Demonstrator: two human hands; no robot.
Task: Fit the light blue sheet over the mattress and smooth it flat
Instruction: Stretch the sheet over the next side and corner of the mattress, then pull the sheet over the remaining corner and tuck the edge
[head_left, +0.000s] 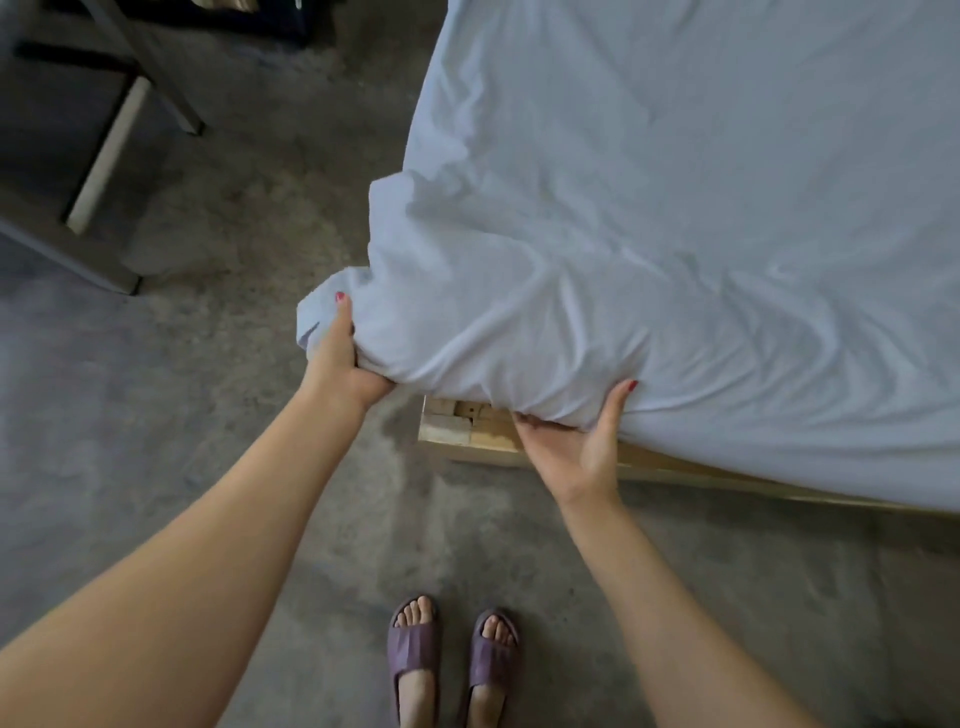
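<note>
Gripping bunched, wrinkled light blue sheet (649, 218) corner: left hand (340, 358) | right hand (579, 441) clutching hem

left hand (343, 358) grips sheet (623, 208) corner | right hand (582, 441) cups hem

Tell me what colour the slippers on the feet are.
Purple slippers, plain, seen in the head view.
</note>
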